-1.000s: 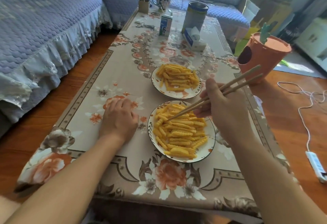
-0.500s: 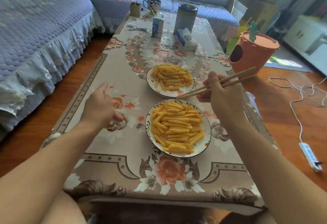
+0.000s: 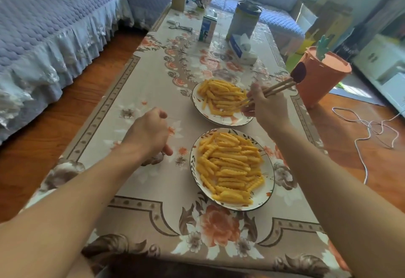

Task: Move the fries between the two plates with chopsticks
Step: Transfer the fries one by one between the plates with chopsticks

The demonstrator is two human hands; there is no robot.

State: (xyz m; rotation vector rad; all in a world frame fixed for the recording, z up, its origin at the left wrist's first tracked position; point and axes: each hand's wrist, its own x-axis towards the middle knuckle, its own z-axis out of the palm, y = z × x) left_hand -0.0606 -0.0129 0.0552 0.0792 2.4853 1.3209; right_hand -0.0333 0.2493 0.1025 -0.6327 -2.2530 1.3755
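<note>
Chopsticks (image 3: 270, 92) in right hand (image 3: 268, 107), tips among far-plate fries (image 3: 221, 96).

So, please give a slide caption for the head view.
Right hand dips chopsticks into far plate of fries.

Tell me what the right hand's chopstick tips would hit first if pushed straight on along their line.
Most likely the fries on the far plate: the chopsticks in the right hand already point down-left into that pile, though contact is unclear.
</note>
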